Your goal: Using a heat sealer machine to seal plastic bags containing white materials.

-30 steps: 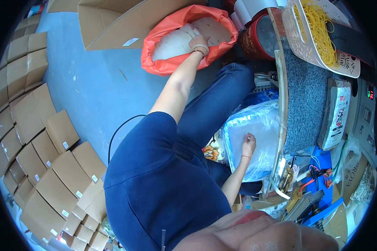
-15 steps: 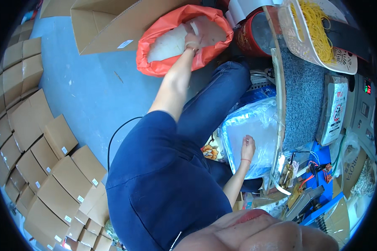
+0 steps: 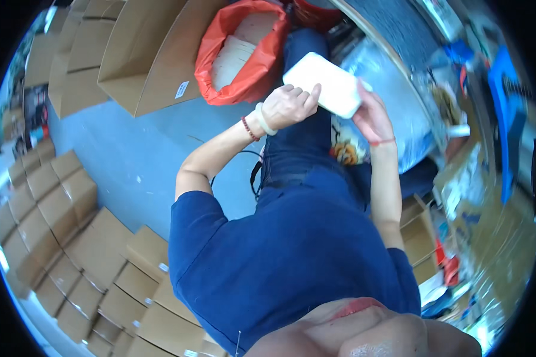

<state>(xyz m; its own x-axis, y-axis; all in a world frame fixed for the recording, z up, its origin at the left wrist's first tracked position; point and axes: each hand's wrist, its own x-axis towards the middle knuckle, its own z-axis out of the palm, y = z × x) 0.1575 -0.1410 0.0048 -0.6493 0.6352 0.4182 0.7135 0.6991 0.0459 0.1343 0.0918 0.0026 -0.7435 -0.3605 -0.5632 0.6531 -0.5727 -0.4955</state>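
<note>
A flat white rectangular pack (image 3: 324, 88) is held over my lap between both hands. My left hand (image 3: 287, 106), with a white band and a bead bracelet on its wrist, grips the pack's left edge. My right hand (image 3: 370, 116), with a red string on the wrist, holds the pack's right end. Just beyond my left hand stands an open orange bag (image 3: 244, 77) with several more white packs stacked inside it. My blue shirt and jeans fill the middle of the view.
Large open cardboard boxes (image 3: 143, 59) stand left of the orange bag on the blue floor (image 3: 131, 160). Rows of small closed cartons (image 3: 59, 196) line the left. A clear plastic bag (image 3: 393, 95) and a cluttered table edge lie to my right. A black cable (image 3: 253, 178) trails by my leg.
My left hand has come out of the orange bag with a white pack and brought it over my lap. My right hand has left the clear plastic bag and taken the pack's other end.
</note>
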